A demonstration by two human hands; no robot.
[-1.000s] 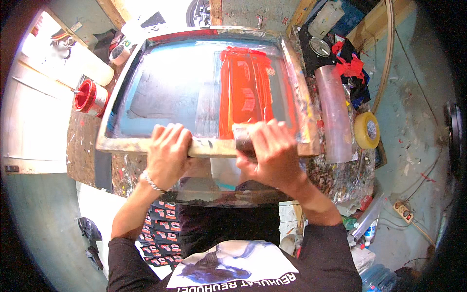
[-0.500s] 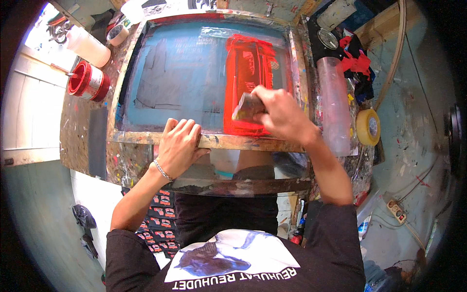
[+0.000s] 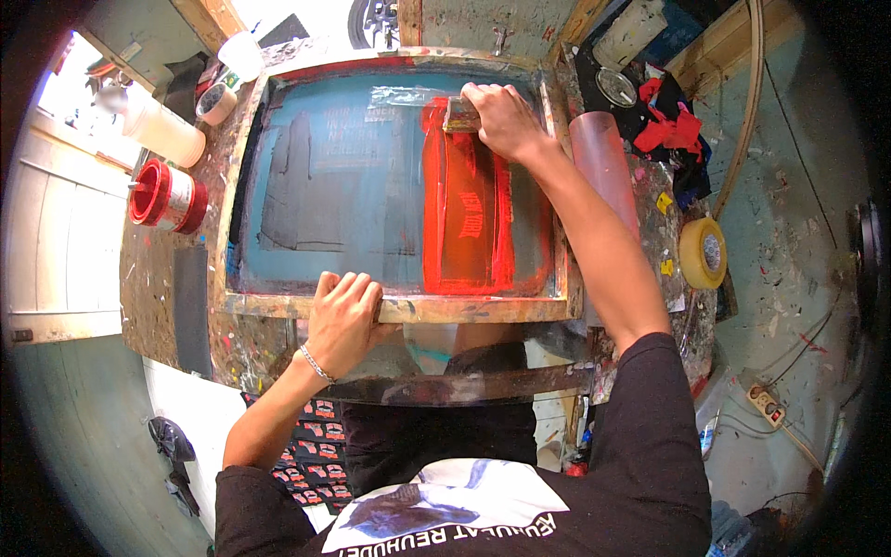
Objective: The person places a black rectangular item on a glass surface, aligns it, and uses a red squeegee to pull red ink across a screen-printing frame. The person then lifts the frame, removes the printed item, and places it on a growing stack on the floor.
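A wooden-framed printing screen (image 3: 483, 309) lies on the paint-stained bench, its blue mesh (image 3: 343, 213) facing up. My left hand (image 3: 343, 316) is closed over the near rail of the frame, left of its middle. My right hand (image 3: 506, 121) grips a squeegee (image 3: 460, 115), which rests on the mesh near the far rail. A long band of red ink (image 3: 464, 232) runs from the squeegee back to the near rail, with lettering showing through it. Clear tape (image 3: 394, 96) sticks to the mesh left of the squeegee.
To the left stand a red ink tub (image 3: 167, 197), a pale bottle (image 3: 167, 135) and a tape roll (image 3: 216, 103). A clear plastic roll (image 3: 603, 167) lies along the frame's right side. Beyond it are yellowish tape (image 3: 703, 253) and red and black rags (image 3: 670, 130).
My right hand has pushed the squeegee from the near part of the red band to its far end, and that arm is stretched out. My left hand keeps its hold on the frame.
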